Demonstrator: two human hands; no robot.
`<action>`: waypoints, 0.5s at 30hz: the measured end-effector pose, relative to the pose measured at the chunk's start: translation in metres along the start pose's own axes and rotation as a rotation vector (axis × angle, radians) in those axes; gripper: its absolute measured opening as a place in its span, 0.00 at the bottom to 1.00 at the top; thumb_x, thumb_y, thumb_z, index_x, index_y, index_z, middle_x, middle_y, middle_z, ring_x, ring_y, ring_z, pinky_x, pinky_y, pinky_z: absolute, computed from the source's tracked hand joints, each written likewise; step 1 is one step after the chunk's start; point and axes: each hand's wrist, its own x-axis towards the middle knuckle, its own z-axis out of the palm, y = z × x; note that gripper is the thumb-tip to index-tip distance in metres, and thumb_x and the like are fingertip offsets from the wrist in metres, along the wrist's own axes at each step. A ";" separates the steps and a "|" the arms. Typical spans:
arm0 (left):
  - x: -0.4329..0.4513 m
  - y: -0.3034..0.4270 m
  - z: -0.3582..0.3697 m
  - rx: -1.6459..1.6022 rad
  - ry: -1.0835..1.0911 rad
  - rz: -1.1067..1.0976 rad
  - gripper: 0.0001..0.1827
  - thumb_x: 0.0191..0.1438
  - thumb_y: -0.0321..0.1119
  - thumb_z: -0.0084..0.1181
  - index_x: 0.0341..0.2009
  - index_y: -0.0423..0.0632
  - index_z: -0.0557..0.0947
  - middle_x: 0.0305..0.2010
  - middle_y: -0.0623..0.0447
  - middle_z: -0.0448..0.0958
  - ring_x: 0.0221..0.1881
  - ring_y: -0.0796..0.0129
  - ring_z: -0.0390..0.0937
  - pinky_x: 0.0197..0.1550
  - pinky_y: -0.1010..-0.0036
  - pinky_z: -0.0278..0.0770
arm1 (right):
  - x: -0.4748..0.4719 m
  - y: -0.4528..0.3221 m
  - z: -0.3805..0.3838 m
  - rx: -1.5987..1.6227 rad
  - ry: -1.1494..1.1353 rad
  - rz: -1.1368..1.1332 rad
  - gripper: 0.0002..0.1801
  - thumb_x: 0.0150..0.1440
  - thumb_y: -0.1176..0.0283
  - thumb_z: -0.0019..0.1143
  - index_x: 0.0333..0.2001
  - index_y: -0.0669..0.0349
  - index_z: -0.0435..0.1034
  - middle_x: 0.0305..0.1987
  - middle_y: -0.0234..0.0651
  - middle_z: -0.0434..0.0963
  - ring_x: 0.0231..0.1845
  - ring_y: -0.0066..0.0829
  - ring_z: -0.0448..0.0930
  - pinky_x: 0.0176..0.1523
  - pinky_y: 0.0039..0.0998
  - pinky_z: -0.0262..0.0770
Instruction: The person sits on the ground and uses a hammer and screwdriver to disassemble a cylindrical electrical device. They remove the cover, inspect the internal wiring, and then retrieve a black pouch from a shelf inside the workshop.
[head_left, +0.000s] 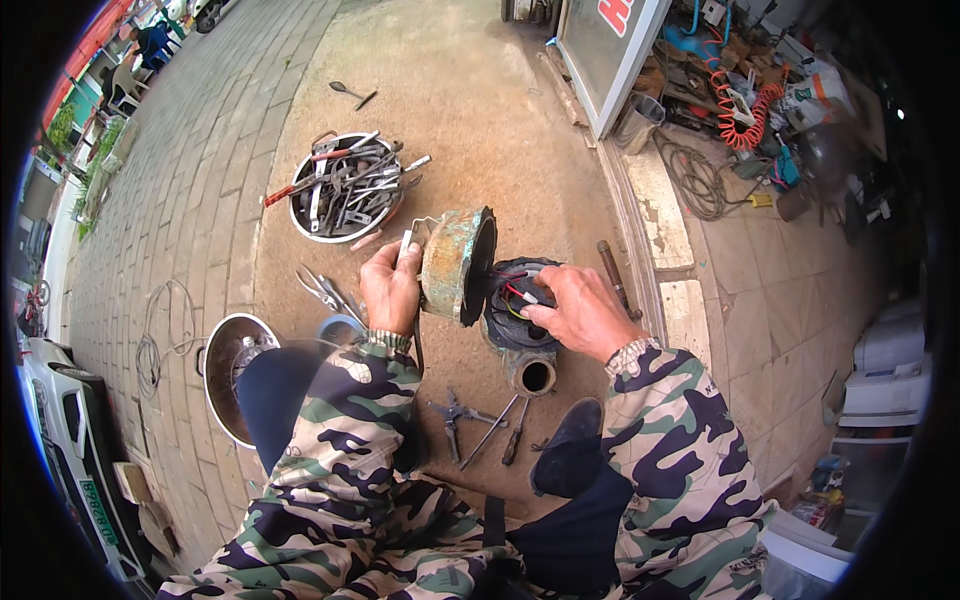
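My left hand (391, 283) grips a rusty, green-flaked metal cover (450, 262) at its handle end, with a small white piece beside the thumb. The cover is tipped on its side, its dark open rim facing right. Under and beside it stands a pump body (517, 337), its upper end open and a round outlet (534, 377) towards me. My right hand (589, 311) pinches a red wire (517, 291) with a white sleeve between thumb and fingers, over the open end. Other wires, one yellow-green, run there; where they end is hidden.
Screwdrivers (511, 442) and a multi-armed metal tool (452, 412) lie before my feet. Pliers (319, 289) lie left, near a metal basin (220, 375). A white-rimmed bowl (330, 238) heaped with hand tools stands ahead. Right are a steel bar (613, 274), a door sill (637, 240) and a glass door (600, 60).
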 end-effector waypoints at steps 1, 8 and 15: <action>0.002 -0.002 0.001 0.007 0.006 0.000 0.17 0.68 0.33 0.61 0.51 0.30 0.86 0.39 0.53 0.86 0.39 0.75 0.78 0.44 0.75 0.77 | 0.002 0.001 0.002 0.010 0.011 -0.015 0.18 0.57 0.69 0.69 0.46 0.72 0.80 0.38 0.60 0.83 0.43 0.59 0.86 0.48 0.48 0.80; 0.001 0.001 0.005 -0.117 0.029 -0.044 0.16 0.68 0.33 0.61 0.51 0.30 0.86 0.38 0.54 0.86 0.37 0.77 0.77 0.42 0.77 0.76 | 0.013 0.004 0.005 0.027 0.047 0.057 0.11 0.58 0.70 0.67 0.39 0.69 0.82 0.37 0.58 0.82 0.41 0.59 0.84 0.46 0.48 0.79; 0.004 -0.009 0.007 -0.079 0.037 -0.042 0.16 0.67 0.32 0.61 0.51 0.31 0.86 0.38 0.54 0.85 0.38 0.76 0.77 0.43 0.75 0.76 | 0.019 0.008 0.007 -0.013 0.127 0.031 0.10 0.60 0.71 0.67 0.41 0.68 0.83 0.34 0.54 0.82 0.38 0.56 0.84 0.45 0.46 0.79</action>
